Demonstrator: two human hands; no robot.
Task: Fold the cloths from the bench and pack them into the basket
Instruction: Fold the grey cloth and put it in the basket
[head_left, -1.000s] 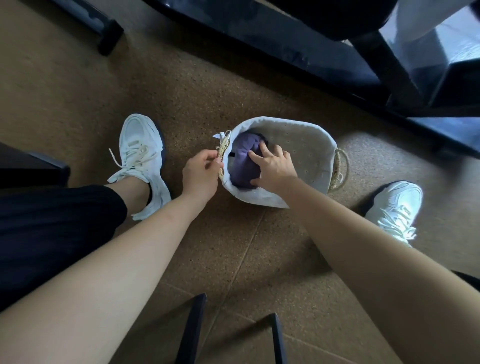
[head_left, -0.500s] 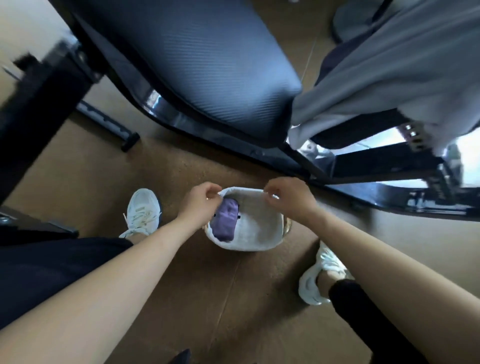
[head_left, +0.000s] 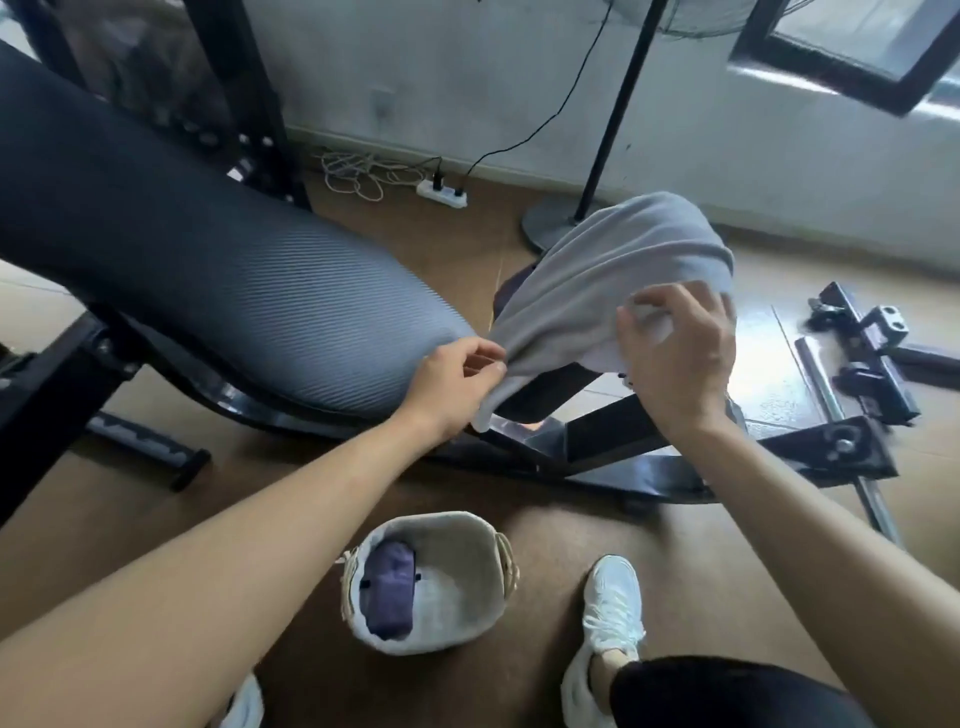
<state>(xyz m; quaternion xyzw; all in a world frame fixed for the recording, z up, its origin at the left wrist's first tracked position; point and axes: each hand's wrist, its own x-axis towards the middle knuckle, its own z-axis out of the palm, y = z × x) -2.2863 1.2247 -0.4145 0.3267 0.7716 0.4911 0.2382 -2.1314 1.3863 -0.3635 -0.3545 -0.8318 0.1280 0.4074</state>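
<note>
I count two cloths. One grey cloth (head_left: 613, 260) drapes over the bench (head_left: 208, 291); my left hand (head_left: 457, 384) pinches its edge and my right hand (head_left: 675, 358) curls round a fold. One folded purple cloth (head_left: 390, 592) lies inside the single basket (head_left: 457, 566) on the floor.

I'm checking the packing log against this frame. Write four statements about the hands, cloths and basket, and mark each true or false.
1. The left hand and the right hand both hold the grey cloth. True.
2. The basket is empty. False: a folded purple cloth lies inside it.
3. The grey cloth is folded and packed in the basket. False: it hangs unfolded, draped over the bench.
4. The basket stands on the floor, below the hands. True.
</note>
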